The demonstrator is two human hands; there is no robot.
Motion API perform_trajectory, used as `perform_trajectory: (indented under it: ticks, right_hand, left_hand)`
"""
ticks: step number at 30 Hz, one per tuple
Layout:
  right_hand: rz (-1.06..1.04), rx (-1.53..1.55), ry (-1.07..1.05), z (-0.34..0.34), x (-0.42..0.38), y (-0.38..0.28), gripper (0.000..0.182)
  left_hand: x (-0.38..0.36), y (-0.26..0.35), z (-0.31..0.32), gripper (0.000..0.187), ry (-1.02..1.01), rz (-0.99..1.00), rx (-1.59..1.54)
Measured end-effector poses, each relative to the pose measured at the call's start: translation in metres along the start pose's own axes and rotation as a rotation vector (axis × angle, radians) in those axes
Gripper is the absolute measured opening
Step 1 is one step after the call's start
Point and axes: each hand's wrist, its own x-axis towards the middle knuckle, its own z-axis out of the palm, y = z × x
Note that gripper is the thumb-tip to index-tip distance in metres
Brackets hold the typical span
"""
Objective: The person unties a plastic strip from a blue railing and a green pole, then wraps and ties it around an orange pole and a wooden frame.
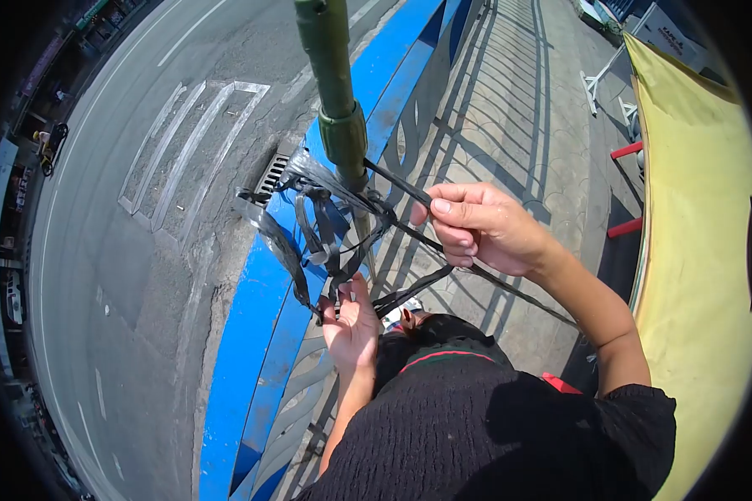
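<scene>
Black strapping (326, 230) is wound in a tangle round the green pole (336, 92) and the blue railing (263, 334). The right hand (480, 227) has its fingers clamped on a taut strand; the left hand (351, 327) pinches a lower loop. If either grip slackens, the wrap could loosen and the pole tilt.

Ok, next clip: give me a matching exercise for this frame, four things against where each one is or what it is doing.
Things:
1. left hand
2. right hand
3. green pole
4. yellow canopy

Places or states:
A. stands upright, bound to the blue railing with black straps
B. pinches a strap pulled taut from the knot
C. fills the right edge, over the pavement
D. grips the straps low, against the railing

Pairs: 1-D, 2-B, 3-A, 4-C
</scene>
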Motion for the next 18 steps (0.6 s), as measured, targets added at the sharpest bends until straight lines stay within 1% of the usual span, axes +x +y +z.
perform_trajectory:
  ticks: [1, 2, 4, 6, 7, 8, 9, 10, 11, 12, 13, 14, 16, 17, 18]
  right_hand:
    - [-0.006, -0.056, 0.038, 0.001, 0.0, 0.005, 0.025]
    - [-0.007, -0.062, 0.04, 0.002, -0.001, 0.003, 0.025]
    - [0.034, 0.0, -0.022, -0.001, -0.002, -0.001, 0.025]
    - [0.033, 0.007, 0.014, -0.009, -0.004, -0.007, 0.026]
    - [0.032, 0.011, 0.032, -0.013, -0.005, -0.01, 0.026]
    - [0.052, -0.056, 0.056, -0.017, -0.009, -0.016, 0.027]
    - [-0.018, -0.377, 0.114, -0.021, -0.016, -0.028, 0.028]
    - [-0.078, -0.702, 0.169, -0.027, -0.025, -0.044, 0.028]
    - [-0.134, -0.927, 0.253, -0.031, -0.035, -0.066, 0.027]
    - [-0.199, -1.152, 0.333, -0.039, -0.04, -0.091, 0.026]
    - [-0.267, -1.298, 0.346, -0.054, -0.043, -0.116, 0.025]
    - [-0.334, -1.443, 0.36, -0.07, -0.043, -0.138, 0.024]
    - [-0.538, -1.628, 0.419, -0.068, -0.021, -0.164, 0.026]
    - [-0.576, -1.595, 0.484, -0.05, -0.005, -0.166, 0.04]
    - [-0.616, -1.56, 0.546, -0.029, 0.018, -0.166, 0.055]
  left_hand:
    - [-0.001, 0.035, -0.01, 0.049, -0.033, -0.061, -0.105]
    - [-0.004, 0.068, -0.033, 0.043, -0.065, -0.119, -0.213]
    - [-0.005, 0.136, -0.116, 0.033, 0.27, 0.334, 0.314]
    - [-0.013, 0.217, -0.198, 0.03, 0.848, 0.417, 0.259]
    - [-0.029, 0.261, -0.236, 0.031, 0.744, 0.243, 0.511]
    - [-0.04, 0.289, -0.25, 0.031, 0.636, 0.06, 0.762]
    - [-0.046, 0.276, -0.218, 0.032, 0.71, -0.128, 1.006]
    - [-0.048, 0.272, -0.208, 0.029, 0.613, -0.174, 1.24]
    - [-0.051, 0.248, -0.183, 0.028, 0.605, -0.13, 1.4]
    - [-0.049, 0.223, -0.154, 0.026, 0.545, -0.107, 1.55]
    - [-0.048, 0.197, -0.124, 0.025, 0.49, -0.076, 1.701]
    - [-0.042, 0.171, -0.105, 0.024, 0.497, -0.051, 1.9]
    - [-0.035, 0.137, -0.07, 0.015, 0.416, -0.099, 2.449]
    - [-0.035, 0.114, -0.056, 0.013, 0.139, 0.065, 2.585]
    - [-0.036, 0.087, -0.038, 0.015, -0.154, 0.242, 2.687]
